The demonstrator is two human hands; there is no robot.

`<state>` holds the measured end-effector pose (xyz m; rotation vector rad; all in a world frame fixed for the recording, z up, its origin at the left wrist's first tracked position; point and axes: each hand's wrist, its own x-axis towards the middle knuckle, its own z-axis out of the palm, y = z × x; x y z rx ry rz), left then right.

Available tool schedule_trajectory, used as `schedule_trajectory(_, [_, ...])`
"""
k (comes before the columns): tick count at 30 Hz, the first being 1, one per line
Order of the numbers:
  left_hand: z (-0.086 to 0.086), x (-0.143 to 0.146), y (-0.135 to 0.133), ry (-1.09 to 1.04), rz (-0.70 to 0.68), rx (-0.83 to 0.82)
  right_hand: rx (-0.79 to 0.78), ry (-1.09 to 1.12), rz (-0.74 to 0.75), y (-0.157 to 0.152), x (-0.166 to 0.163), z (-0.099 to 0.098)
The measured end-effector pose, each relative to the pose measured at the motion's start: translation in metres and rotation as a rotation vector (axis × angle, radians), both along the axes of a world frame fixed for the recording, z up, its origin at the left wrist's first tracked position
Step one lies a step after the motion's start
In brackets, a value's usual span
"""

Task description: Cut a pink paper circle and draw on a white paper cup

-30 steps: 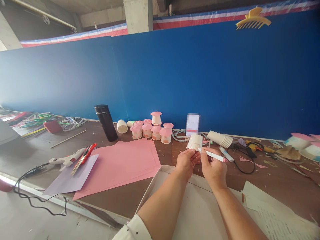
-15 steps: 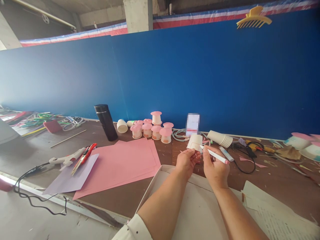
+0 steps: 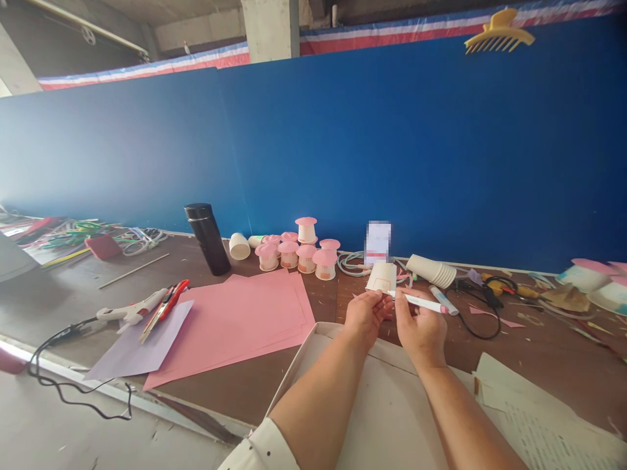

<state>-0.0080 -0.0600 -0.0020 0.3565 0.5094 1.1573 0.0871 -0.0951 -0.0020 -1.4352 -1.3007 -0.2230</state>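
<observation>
My left hand (image 3: 365, 316) pinches a small white paper cup (image 3: 383, 277), held upside down above the brown table (image 3: 255, 385); a pink outline shows on the cup's side. My right hand (image 3: 420, 329) grips a white marker (image 3: 420, 302) with a pink end, and its tip rests against the cup's lower edge. Both hands hover just beyond the far rim of an open cardboard box (image 3: 377, 405) in front of me.
Pink paper sheets (image 3: 240, 320) and a lilac sheet (image 3: 142, 343) lie to the left, with a glue gun (image 3: 130, 313) and red cutter (image 3: 166, 303). A black flask (image 3: 207, 239), several pink-topped cups (image 3: 298, 251), a stack of cups (image 3: 432, 271), cables and scraps crowd the back by a blue partition (image 3: 343, 143).
My right hand dipped and swung the marker, then brought its tip back against the cup's lower edge. The left hand and cup stayed almost still.
</observation>
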Motion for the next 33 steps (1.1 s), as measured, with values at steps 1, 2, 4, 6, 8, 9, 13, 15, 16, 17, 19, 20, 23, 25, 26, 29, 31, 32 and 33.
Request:
schedule_trajectory(1, [0.0001, -0.0002, -0.0001, -0.005, -0.002, 0.002, -0.004, -0.003, 0.0, -0.0001, 0.0, 0.0])
schedule_trajectory(2, [0.0002, -0.0005, -0.0003, -0.007, -0.003, 0.004, -0.008, -0.004, 0.0, 0.0, 0.0, -0.0002])
schedule_trajectory(4, [0.0003, -0.0008, -0.0005, -0.003, -0.002, 0.003, -0.011, 0.0, -0.001, 0.0003, 0.0003, -0.0009])
schedule_trajectory(6, [-0.0001, -0.0007, -0.0003, 0.007, -0.004, -0.003, -0.013, 0.008, -0.002, 0.0008, 0.0006, -0.0017])
schedule_trajectory(8, [-0.0012, -0.0003, 0.0002, 0.009, -0.009, -0.003, -0.011, 0.012, -0.003, 0.0013, 0.0008, -0.0023])
schedule_trajectory(9, [-0.0019, -0.0001, 0.0006, 0.008, -0.01, -0.001, -0.007, 0.013, -0.005, 0.0015, 0.0008, -0.0024])
schedule_trajectory(13, [-0.0047, 0.0008, 0.0022, 0.005, -0.009, 0.009, 0.008, 0.012, 0.002, 0.002, 0.0008, -0.0024])
schedule_trajectory(15, [-0.0052, 0.001, 0.0025, 0.002, -0.01, 0.015, 0.012, 0.005, 0.0, 0.0023, 0.0012, -0.0027])
schedule_trajectory(16, [-0.0053, 0.001, 0.0026, -0.001, -0.008, 0.015, 0.013, -0.001, -0.004, 0.0024, 0.0015, -0.003])
schedule_trajectory(17, [-0.0051, 0.001, 0.0025, -0.003, -0.006, 0.012, 0.014, -0.008, -0.009, 0.0026, 0.0018, -0.0033])
schedule_trajectory(19, [-0.0046, 0.001, 0.0023, -0.006, -0.001, 0.004, 0.013, -0.017, -0.019, 0.0027, 0.0023, -0.0038])
schedule_trajectory(20, [-0.0042, 0.001, 0.0022, -0.007, 0.002, 0.002, 0.01, -0.019, -0.02, 0.0027, 0.0025, -0.0039])
schedule_trajectory(23, [-0.0029, 0.0008, 0.0017, -0.007, 0.003, 0.004, 0.002, -0.014, -0.022, 0.0024, 0.0022, -0.0038])
schedule_trajectory(25, [-0.0021, 0.0007, 0.0013, -0.009, 0.002, 0.004, -0.002, -0.008, -0.023, 0.002, 0.0018, -0.0037])
schedule_trajectory(26, [-0.0017, 0.0006, 0.0011, -0.012, 0.002, 0.004, -0.005, -0.006, -0.022, 0.0018, 0.0015, -0.0036])
schedule_trajectory(29, [-0.001, 0.0007, 0.0006, -0.022, 0.004, 0.008, -0.01, -0.011, -0.013, 0.0016, 0.0007, -0.0035])
schedule_trajectory(31, [-0.0012, 0.0007, 0.0005, -0.02, 0.006, 0.015, -0.002, -0.018, -0.009, 0.0016, 0.0001, -0.0031])
schedule_trajectory(32, [-0.0013, 0.0008, 0.0005, -0.016, 0.005, 0.02, 0.003, -0.02, -0.008, 0.0017, -0.0002, -0.0029])
schedule_trajectory(33, [-0.0015, 0.0008, 0.0005, -0.011, 0.003, 0.025, 0.008, -0.021, -0.007, 0.0017, -0.0004, -0.0027])
